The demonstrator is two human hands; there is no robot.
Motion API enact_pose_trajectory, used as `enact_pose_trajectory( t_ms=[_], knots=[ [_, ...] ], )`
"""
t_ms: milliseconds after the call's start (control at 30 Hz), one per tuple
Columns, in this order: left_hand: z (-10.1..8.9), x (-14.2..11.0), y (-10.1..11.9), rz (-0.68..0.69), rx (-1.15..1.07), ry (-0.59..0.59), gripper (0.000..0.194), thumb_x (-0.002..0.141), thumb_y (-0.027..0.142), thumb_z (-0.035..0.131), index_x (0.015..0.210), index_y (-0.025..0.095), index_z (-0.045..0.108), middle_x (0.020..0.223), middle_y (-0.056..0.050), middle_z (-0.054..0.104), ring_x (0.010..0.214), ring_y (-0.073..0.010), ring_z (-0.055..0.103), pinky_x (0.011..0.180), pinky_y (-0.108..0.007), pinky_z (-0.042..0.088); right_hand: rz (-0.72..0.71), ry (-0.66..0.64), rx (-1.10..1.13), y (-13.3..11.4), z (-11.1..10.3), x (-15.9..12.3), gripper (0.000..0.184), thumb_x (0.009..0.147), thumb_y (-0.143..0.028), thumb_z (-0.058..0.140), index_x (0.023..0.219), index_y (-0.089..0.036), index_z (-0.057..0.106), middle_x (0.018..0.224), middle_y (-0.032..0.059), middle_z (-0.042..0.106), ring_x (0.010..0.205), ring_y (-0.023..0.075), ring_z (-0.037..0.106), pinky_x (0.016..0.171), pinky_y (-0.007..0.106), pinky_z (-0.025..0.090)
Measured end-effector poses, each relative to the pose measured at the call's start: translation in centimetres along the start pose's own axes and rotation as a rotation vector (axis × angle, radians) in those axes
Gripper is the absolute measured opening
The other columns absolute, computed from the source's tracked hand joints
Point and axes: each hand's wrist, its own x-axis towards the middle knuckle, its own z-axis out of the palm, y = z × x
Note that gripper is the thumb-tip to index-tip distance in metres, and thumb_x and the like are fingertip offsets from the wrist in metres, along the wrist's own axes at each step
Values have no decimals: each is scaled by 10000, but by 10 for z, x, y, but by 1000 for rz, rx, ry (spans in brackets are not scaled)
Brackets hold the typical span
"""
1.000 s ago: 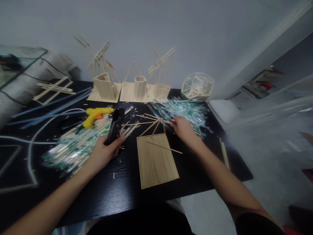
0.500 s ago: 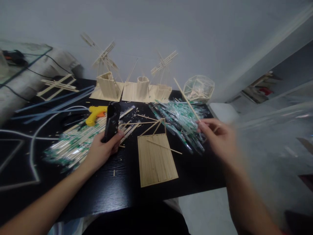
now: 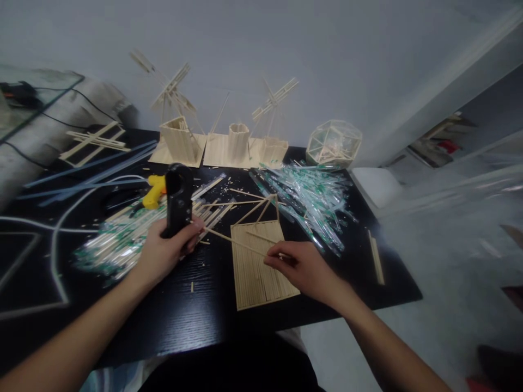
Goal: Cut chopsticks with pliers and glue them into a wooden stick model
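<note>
My left hand [image 3: 174,242] is closed around a black hand tool [image 3: 178,196] with a round opening near its top; its exact kind I cannot make out. Between the fingertips of my right hand [image 3: 304,267] is a thin bamboo chopstick [image 3: 235,240], slanting up and left. Its far end reaches the fingers of my left hand, and whether they grip it is hidden. Beneath the chopstick lies a flat panel [image 3: 253,283] of sticks set side by side. Another loose stick [image 3: 260,237] rests on the panel, and a frame of thin sticks [image 3: 263,206] stands at its back edge.
Wrapped chopsticks [image 3: 122,239] and a yellow glue gun [image 3: 154,193] lie left; empty plastic sleeves [image 3: 314,196] are heaped right. Stick windmill models [image 3: 180,141] and a stick-framed polyhedron [image 3: 334,144] line the wall. Two sticks [image 3: 376,258] lie near the table's right edge.
My right hand has moved left and down from over the plastic sleeves to the panel, bringing the chopstick to my left hand. The black tool has shifted slightly left and turned more upright.
</note>
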Motion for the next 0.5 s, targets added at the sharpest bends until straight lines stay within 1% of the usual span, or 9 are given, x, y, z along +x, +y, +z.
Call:
enact_pose_trajectory(
  t_ms=[100,167,233,300,367,433,500],
  knots=[
    [-2,4,10,79,-132,128,133,766,239,733,714,198,617,480,52,454,438,-96,409,429,-235,312,-37,35,-50,8,13,3,181,958,-359,679,975,-181,706,838,31,709,723,146,624,698,274,498],
    [-3,7,16,113,-233,200,125,729,188,689,658,196,587,465,54,414,424,-87,368,420,-231,290,-92,80,-71,15,26,6,146,988,-266,614,1084,-183,685,949,69,715,862,186,668,793,324,544],
    [-3,9,20,103,-295,243,137,709,174,654,618,200,555,463,56,372,416,-79,330,411,-228,265,-193,136,-96,23,39,9,227,1012,-164,514,1184,-196,660,1056,105,701,983,218,676,874,385,570],
    [-1,10,22,70,-312,254,150,706,181,649,606,205,540,465,60,347,412,-74,308,408,-224,250,-274,204,-121,30,49,13,307,1014,-108,469,1242,-215,643,1103,122,690,1035,235,672,917,430,584],
    [0,10,20,50,-299,237,153,700,190,669,609,206,546,460,63,346,406,-71,300,402,-220,243,-306,276,-142,32,54,17,335,1010,-96,477,1275,-225,634,1121,127,691,1061,245,671,944,455,591],
    [2,10,17,43,-284,207,153,696,197,699,627,204,564,449,69,352,399,-71,304,394,-215,243,-299,355,-151,30,53,19,324,1000,-111,523,1278,-230,639,1130,125,701,1081,250,674,958,462,593],
    [3,9,14,38,-285,184,168,715,212,733,658,203,576,450,74,359,400,-70,310,393,-211,251,-277,395,-113,25,48,20,306,969,-158,625,1264,-235,656,1125,113,721,1078,248,687,962,451,595]
  ],
)
